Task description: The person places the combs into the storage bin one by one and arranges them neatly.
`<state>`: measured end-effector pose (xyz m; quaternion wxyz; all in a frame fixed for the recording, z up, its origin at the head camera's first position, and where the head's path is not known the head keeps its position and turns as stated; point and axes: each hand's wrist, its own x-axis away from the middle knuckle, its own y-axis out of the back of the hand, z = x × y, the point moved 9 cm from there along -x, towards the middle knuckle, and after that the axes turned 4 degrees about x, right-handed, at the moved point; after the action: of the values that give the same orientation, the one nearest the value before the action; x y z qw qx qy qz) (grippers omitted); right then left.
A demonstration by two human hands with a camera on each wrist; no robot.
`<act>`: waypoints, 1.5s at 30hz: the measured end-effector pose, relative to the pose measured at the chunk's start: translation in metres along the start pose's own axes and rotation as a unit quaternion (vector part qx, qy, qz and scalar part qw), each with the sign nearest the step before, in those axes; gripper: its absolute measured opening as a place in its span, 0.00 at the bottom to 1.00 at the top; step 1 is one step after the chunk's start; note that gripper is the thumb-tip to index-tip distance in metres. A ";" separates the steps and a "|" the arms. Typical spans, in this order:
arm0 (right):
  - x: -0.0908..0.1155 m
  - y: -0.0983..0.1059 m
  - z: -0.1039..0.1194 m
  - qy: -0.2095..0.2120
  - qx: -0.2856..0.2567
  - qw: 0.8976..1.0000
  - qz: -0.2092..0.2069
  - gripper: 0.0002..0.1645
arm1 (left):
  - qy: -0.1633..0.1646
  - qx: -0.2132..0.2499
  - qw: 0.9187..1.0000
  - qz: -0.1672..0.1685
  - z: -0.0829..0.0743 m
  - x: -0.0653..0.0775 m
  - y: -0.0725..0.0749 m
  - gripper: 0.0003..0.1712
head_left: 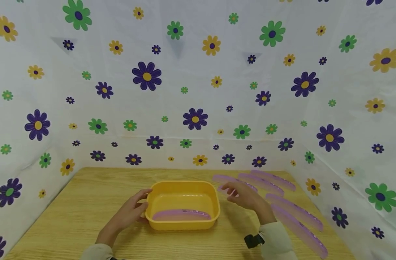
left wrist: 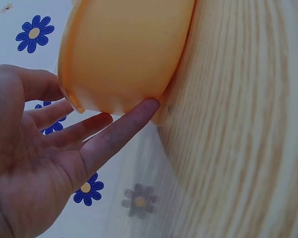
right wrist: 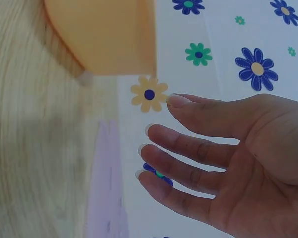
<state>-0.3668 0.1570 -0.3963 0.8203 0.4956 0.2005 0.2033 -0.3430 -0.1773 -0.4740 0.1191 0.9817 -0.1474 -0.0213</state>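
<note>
A purple strip point(head_left: 181, 215) lies inside the yellow tub point(head_left: 183, 225). It is long and bent like a bow, and it runs from left to right in the near half. Little marks and shiny spots dot its top edge. The tub sits flat near the front of the desk point(head_left: 100, 195).

The left hand point(head_left: 129, 213) touches the tub's left end. Its fingers are spread and mostly straight, and some tips rest on the outside wall. The right hand point(head_left: 245, 196) is up in the air, just past the tub's right side. Its fingers are apart and a bit bent, and it holds nothing.

More strips point(head_left: 298, 229) lie slanted on the right part of the desk. I can see at least five, some partly behind the right hand.

Both sleeves point(head_left: 277, 242) are pale, and a dark strap point(head_left: 254, 241) shows by the right wrist. White cloth point(head_left: 120, 108) with green, yellow and purple flowers stands behind the desk and on both sides.
</note>
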 end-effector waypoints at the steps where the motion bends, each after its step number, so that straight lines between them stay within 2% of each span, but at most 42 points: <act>1: 0.001 -0.001 -0.003 -0.001 0.001 1.000 -0.002 0.17 | 0.000 0.001 1.000 0.000 0.000 0.000 0.000 0.27; 7: 0.009 0.001 -0.025 -0.018 0.010 1.000 -0.015 0.16 | -0.004 -0.005 1.000 0.003 0.001 0.001 -0.002 0.27; 15: 0.015 0.008 -0.044 -0.020 0.019 0.999 -0.027 0.16 | -0.006 -0.003 1.000 0.004 0.002 0.003 -0.002 0.27; 23: 0.024 0.014 -0.051 0.000 0.028 0.999 -0.040 0.15 | -0.009 -0.004 1.000 0.009 0.003 0.003 -0.002 0.27; 37: 0.030 0.017 -0.052 -0.005 0.037 0.998 -0.051 0.15 | -0.011 -0.008 1.000 0.008 0.002 0.002 -0.001 0.27; 45: 0.031 0.014 -0.064 -0.020 0.042 0.998 -0.052 0.14 | -0.005 -0.007 1.000 0.005 0.000 0.000 -0.002 0.27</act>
<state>-0.3765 0.2262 -0.4152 0.8123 0.5223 0.2175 0.1419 -0.3425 -0.1759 -0.4742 0.1255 0.9799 -0.1526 -0.0270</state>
